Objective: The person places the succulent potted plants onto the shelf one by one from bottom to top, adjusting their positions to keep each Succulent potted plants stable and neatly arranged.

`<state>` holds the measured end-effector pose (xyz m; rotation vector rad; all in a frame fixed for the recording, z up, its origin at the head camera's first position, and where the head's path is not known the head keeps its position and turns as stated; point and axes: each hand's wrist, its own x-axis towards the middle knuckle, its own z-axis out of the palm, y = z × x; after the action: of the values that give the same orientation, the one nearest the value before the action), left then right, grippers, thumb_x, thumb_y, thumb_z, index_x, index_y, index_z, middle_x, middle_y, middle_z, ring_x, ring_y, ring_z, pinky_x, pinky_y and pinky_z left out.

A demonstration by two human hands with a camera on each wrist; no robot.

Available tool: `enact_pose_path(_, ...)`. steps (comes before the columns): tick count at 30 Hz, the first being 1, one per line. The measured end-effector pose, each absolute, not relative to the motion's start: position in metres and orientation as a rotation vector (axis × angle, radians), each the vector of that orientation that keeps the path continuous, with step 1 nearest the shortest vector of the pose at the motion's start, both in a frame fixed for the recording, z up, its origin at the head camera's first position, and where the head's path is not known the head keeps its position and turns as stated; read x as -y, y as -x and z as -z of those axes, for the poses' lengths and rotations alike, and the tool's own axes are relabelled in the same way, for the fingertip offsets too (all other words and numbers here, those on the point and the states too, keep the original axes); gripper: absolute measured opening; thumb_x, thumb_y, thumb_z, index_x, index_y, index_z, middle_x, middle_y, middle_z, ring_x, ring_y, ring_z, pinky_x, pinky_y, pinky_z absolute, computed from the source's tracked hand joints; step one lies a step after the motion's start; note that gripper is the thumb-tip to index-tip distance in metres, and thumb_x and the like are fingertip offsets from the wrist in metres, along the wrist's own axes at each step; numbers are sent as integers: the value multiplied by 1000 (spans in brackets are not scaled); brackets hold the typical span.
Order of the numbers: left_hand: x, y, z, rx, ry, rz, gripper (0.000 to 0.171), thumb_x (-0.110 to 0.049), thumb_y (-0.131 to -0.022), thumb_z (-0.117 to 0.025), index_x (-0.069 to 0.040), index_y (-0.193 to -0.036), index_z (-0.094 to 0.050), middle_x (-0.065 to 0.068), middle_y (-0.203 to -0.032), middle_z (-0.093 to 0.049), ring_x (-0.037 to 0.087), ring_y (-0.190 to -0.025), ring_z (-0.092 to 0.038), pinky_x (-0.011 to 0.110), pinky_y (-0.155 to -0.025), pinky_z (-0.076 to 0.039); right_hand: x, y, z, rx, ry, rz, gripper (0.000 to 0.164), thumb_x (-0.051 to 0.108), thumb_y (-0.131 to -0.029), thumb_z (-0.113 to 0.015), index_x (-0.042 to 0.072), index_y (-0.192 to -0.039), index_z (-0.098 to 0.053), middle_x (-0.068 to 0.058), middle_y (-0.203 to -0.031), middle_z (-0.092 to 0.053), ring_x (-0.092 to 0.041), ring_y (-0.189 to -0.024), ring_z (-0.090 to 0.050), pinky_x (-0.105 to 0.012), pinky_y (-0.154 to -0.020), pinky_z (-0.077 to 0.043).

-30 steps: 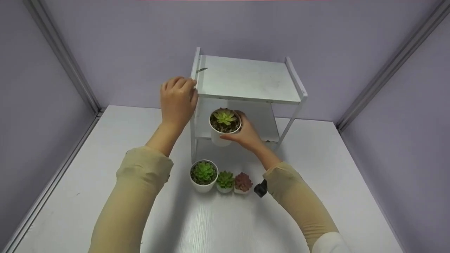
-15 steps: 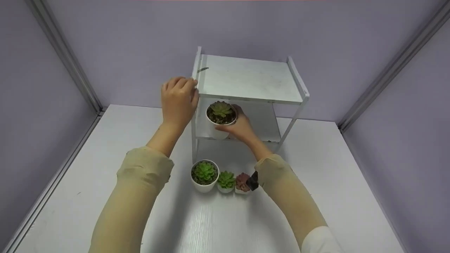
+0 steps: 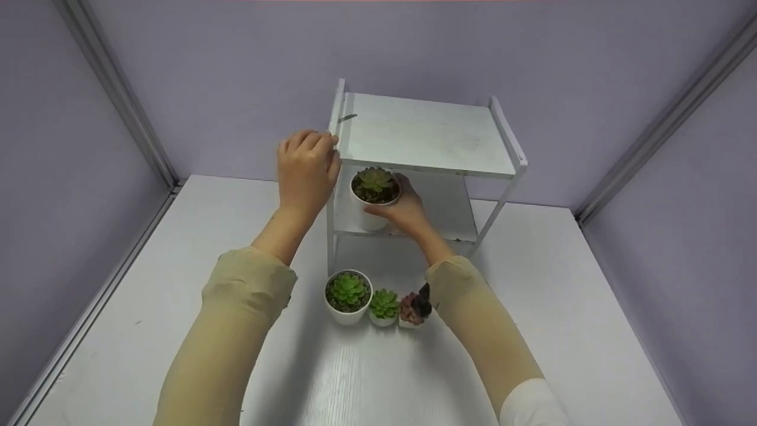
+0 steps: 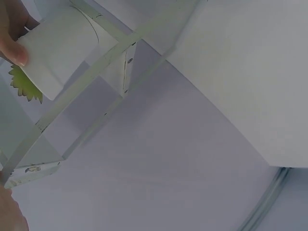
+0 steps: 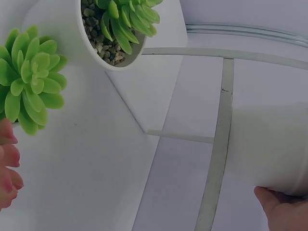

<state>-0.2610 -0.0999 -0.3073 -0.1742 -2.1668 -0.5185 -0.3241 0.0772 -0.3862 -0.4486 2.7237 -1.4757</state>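
From overhead, the head camera faces forward and down across the desk (image 3: pixel 568 307) and white shelf (image 3: pixel 426 133); close up, the tilted left-wrist view looks past it toward the wall (image 4: pixel 163 192), the tilted right-wrist view past a green succulent (image 5: pixel 34 79). All three share the raised white pot (image 3: pixel 372 220).

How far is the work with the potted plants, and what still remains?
Done, it seems: one potted succulent is up at the lower shelf. In hand: the right hand grips it, not yet released; the left hand holds the rack at its side. Remaining, probably: the large green plant, small green plant and reddish plant, all on the table.
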Motion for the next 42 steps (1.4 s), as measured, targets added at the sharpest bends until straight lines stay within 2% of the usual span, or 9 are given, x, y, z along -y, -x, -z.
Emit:
enact_pose_path(7, 97, 263, 306, 2187, 191, 529, 18, -11, -87, -59, -6, -101, -68, 10, -103, -69, 30, -104, -58, 46, -91, -40, -81, 324, 385, -2705, 404, 1491, 102, 33, -71, -79, 5, -147, -19, -13, -149, -32, -25, -137, -34, -38, -112, -30)
enact_pose_path(12, 97, 265, 309, 2174, 200, 526, 16, -10, -87, -60, -5, -100, -69, 10, -101, -70, 30, -103, -58, 45, -90, -41, -83, 322, 386, -2678, 324, 1455, 112, 38, -71, -78, 8, -150, -5, -15, -154, -24, -26, -141, -28, -39, -113, -28)
enact_pose_path(16, 98, 266, 311, 2165, 206, 526, 15, -9, -87, -60, -5, -98, -69, 11, -99, -70, 30, -102, -58, 45, -89, -41, -93, 316, 390, -2645, 270, 1463, 115, 42, -73, -76, 12, -151, 3, -14, -155, -23, -27, -142, -24, -41, -114, -25)
enact_pose_path(21, 101, 268, 311, 2167, 214, 537, 17, -9, -86, -60, -3, -100, -69, 13, -100, -70, 31, -102, -58, 46, -88, -41, -121, 302, 400, -2619, 367, 1510, 108, 43, -76, -73, 11, -151, -2, -12, -155, -21, -27, -144, -20, -44, -116, -22)
enact_pose_path(27, 110, 270, 311, 2152, 216, 547, 16, -9, -86, -60, -3, -98, -68, 12, -98, -70, 32, -100, -58, 45, -84, -40, -159, 275, 422, -2568, 531, 1572, 111, 54, -71, -73, 5, -149, -11, -18, -153, -23, -30, -143, -21, -44, -116, -19)
enact_pose_path(31, 117, 271, 312, 2140, 207, 547, 16, -8, -85, -59, -3, -97, -68, 13, -96, -70, 32, -99, -59, 46, -82, -40, -177, 255, 438, -2557, 522, 1553, 98, 38, -78, -73, 5, -149, -15, -17, -151, -27, -31, -142, -24, -44, -116, -20)
enact_pose_path(35, 122, 269, 310, 2139, 198, 546, 16, -9, -85, -59, -4, -98, -68, 13, -96, -70, 33, -99, -58, 46, -81, -40, -191, 239, 458, -2564, 502, 1488, 92, 27, -79, -74, 3, -147, -19, -17, -148, -33, -32, -139, -28, -45, -115, -23)
enact_pose_path(42, 125, 268, 308, 2142, 181, 557, 17, -9, -85, -60, -5, -98, -69, 13, -98, -70, 33, -99, -58, 47, -83, -40, -203, 229, 491, -2512, 549, 1332, 99, 33, -75, -76, 3, -148, -16, -20, -149, -31, -36, -139, -27, -49, -114, -23)
